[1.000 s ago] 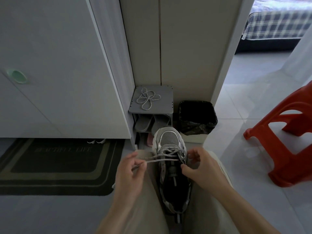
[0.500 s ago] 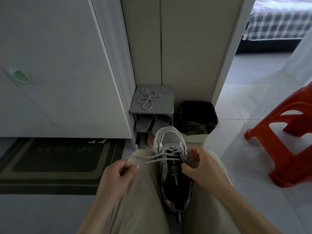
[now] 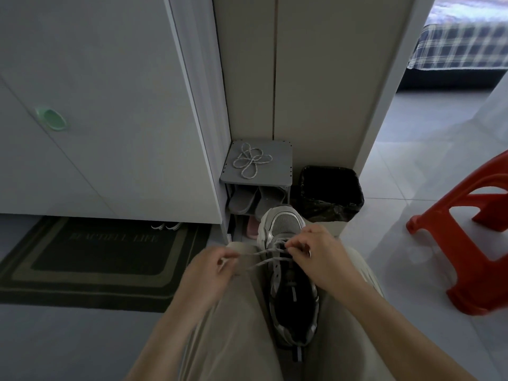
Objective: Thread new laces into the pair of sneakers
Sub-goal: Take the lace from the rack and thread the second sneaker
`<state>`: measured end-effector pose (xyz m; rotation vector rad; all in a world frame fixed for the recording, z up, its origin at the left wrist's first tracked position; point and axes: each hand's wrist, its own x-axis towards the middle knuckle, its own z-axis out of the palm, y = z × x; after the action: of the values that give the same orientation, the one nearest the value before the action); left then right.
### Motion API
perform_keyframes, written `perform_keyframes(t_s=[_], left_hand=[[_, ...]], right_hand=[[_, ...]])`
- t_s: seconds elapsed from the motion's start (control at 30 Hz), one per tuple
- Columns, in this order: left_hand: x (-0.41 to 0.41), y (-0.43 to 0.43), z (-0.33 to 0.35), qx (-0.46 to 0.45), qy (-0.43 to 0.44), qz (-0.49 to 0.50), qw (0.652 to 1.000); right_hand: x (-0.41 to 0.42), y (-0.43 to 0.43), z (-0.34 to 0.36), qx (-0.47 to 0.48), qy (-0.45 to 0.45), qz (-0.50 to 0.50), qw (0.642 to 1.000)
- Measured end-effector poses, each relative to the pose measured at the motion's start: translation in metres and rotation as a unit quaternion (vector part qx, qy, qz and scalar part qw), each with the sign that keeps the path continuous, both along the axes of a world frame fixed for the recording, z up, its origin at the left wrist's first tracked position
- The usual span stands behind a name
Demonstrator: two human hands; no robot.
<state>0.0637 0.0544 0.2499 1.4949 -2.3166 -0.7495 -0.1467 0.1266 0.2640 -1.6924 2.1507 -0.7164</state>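
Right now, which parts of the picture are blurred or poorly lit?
Head view: the left hand, pinching the lace, is smeared by motion blur; the right hand and sneaker look sharper; the foreground is dim, while daylight brightens the floor tiles on the right.

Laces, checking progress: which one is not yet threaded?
The coiled lace on the grey rack; the threaded lace crosses the sneaker.
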Motion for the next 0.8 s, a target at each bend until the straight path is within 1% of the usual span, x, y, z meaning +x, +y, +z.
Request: perform_keyframes(t_s=[0.07, 0.1, 0.17, 0.2, 0.3, 0.37, 0.53, 0.6, 0.7, 0.8], left_hand=[[-0.017, -0.004, -0.001, -0.036, 0.006, -0.036, 0.999], [-0.024, -0.007, -0.003, -0.04, -0.005, -0.061, 0.997], [-0.032, -0.012, -0.004, -0.033, -0.029, -0.1, 0.994], [-0.035, -0.014, -0.003, -0.028, -0.023, -0.102, 0.994], [-0.033, -0.022, 0.004, -0.037, 0.037, -0.064, 0.997], [-0.025, -0.029, 0.008, -0.041, 0.052, -0.045, 0.997], [0.009, -0.046, -0.003, -0.017, 0.006, 0.0, 1.0], [0.017, -0.044, -0.009, -0.001, 0.009, 0.011, 1.0], [0.012, -0.038, -0.009, 0.01, 0.081, 0.017, 0.997], [-0.002, -0.036, 0.003, 0.013, 0.158, 0.023, 0.987]], right_hand=[[0.004, -0.006, 0.003, 0.035, 0.054, 0.026, 0.998], [0.005, -0.008, 0.004, 0.047, 0.071, 0.033, 0.996], [0.006, -0.011, 0.007, 0.045, 0.082, 0.037, 0.995], [0.006, -0.012, 0.008, 0.039, 0.08, 0.036, 0.995], [0.002, -0.012, 0.008, 0.026, 0.057, 0.029, 0.998], [-0.002, -0.01, 0.007, 0.023, 0.032, 0.017, 0.999], [-0.007, -0.007, 0.007, 0.005, -0.037, -0.025, 0.999], [-0.004, -0.006, 0.008, 0.009, -0.049, -0.008, 0.999], [0.011, -0.014, 0.018, 0.031, -0.039, 0.051, 0.997], [0.028, -0.028, 0.04, -0.018, -0.1, 0.067, 0.993]])
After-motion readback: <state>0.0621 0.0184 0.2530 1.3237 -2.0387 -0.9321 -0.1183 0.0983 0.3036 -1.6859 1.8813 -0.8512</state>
